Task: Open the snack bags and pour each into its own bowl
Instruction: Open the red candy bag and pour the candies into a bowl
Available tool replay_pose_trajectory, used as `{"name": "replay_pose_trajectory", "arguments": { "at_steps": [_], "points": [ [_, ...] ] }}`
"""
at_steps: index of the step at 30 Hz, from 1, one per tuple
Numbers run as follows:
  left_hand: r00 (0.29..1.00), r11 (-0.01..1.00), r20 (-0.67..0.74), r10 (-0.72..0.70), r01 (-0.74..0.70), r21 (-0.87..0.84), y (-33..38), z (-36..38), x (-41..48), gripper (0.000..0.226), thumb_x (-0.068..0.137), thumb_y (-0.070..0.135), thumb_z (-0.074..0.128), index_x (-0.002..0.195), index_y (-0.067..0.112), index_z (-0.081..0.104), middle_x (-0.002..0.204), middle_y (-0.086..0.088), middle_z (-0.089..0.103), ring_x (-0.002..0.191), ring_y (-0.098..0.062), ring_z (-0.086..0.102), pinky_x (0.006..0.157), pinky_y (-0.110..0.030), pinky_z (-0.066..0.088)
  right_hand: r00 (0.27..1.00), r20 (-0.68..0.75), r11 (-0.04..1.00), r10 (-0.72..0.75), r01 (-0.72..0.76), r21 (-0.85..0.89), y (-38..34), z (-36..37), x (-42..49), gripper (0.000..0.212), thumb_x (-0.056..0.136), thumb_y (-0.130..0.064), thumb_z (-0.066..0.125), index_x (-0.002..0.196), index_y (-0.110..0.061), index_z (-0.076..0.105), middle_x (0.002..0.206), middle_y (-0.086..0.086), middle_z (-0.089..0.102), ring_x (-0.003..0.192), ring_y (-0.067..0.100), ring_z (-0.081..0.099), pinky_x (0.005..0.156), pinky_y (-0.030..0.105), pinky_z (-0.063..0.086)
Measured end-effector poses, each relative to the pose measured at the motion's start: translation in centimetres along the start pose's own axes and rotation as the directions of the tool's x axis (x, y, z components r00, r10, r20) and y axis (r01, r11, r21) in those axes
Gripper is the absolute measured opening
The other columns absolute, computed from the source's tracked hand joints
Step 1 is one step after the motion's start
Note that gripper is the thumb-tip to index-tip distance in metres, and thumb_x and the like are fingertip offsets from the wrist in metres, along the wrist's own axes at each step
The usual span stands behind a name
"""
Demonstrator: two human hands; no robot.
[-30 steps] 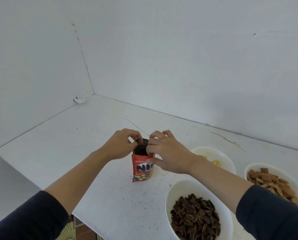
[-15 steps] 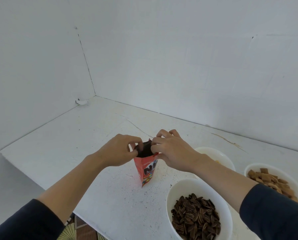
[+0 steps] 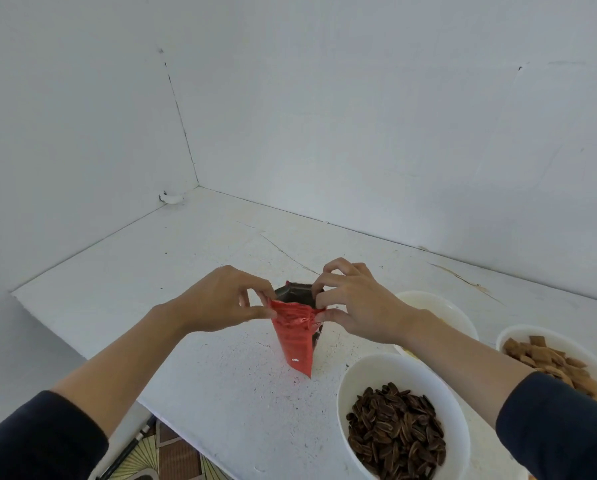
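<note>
Head view: two hands work over a white table (image 3: 172,271).
Red snack bag (image 3: 294,341): held upright just left of the bowls, its dark mouth parted.
Left hand (image 3: 220,301): pinches the bag's left lip.
Right hand (image 3: 357,308): pinches the right lip (opposed grips, likely to spread the mouth).
Seed bowl (image 3: 350,382): filled.
Cracker bowl (image 3: 511,336): filled.
Rear bowl (image 3: 432,301): contents mostly hidden behind the right wrist.

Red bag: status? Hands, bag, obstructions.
Left hand and right hand both pinch the red bag top. Mouth pulled open, bag not tipped. Seed bowl close on its right.
</note>
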State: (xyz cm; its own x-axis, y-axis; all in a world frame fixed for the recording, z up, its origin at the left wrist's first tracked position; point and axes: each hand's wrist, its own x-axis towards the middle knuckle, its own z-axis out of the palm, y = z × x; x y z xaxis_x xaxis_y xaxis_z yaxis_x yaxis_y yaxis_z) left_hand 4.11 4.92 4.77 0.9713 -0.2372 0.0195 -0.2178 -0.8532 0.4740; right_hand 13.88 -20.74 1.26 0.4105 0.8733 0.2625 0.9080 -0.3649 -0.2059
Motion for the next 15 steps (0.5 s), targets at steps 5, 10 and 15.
{"name": "replay_pose_trajectory", "arguments": {
  "at_steps": [5, 10, 15],
  "points": [
    [0.997, 1.0, -0.069, -0.018, 0.016, -0.026, -0.8, 1.4, 0.4, 0.009, 0.094, 0.033, 0.071, 0.096, 0.039, 0.065, 0.095, 0.023, 0.074, 0.078, 0.002, 0.072, 0.076, -0.021, 0.056, 1.0, 0.02, 0.998, -0.024, 0.025, -0.055, -0.8, -0.2, 0.2, 0.018, 0.094, -0.039, 0.063, 0.085, -0.025, 0.068, 0.106, -0.018, 0.059, 0.125, 0.013, 0.037, 0.103, 0.039, 0.027],
    [0.979, 0.941, -0.165, -0.117, 0.056, -0.333, -0.1, 3.2, -0.1, 0.017, 0.095, 0.025, 0.07, 0.107, 0.037, 0.064, 0.108, 0.014, 0.074, 0.09, -0.006, 0.075, 0.079, -0.017, 0.055, 0.998, -0.063, 0.999, -0.018, 0.015, -0.042, -1.0, -0.3, 0.3, 0.02, 0.096, -0.04, 0.059, 0.09, -0.025, 0.072, 0.103, -0.017, 0.059, 0.12, 0.009, 0.04, 0.104, 0.037, 0.029],
    [0.948, 0.741, -0.201, -0.245, 0.05, -0.669, 1.7, 6.0, -0.4, 0.04, 0.097, 0.031, 0.062, 0.131, 0.039, 0.043, 0.127, 0.007, 0.067, 0.103, -0.013, 0.074, 0.082, -0.024, 0.057, 0.979, -0.192, 0.997, 0.065, -0.057, 0.046, -1.9, -0.8, 1.3, 0.02, 0.096, -0.034, 0.06, 0.089, -0.017, 0.069, 0.105, -0.014, 0.056, 0.114, 0.009, 0.042, 0.102, 0.035, 0.033]
  ]
}}
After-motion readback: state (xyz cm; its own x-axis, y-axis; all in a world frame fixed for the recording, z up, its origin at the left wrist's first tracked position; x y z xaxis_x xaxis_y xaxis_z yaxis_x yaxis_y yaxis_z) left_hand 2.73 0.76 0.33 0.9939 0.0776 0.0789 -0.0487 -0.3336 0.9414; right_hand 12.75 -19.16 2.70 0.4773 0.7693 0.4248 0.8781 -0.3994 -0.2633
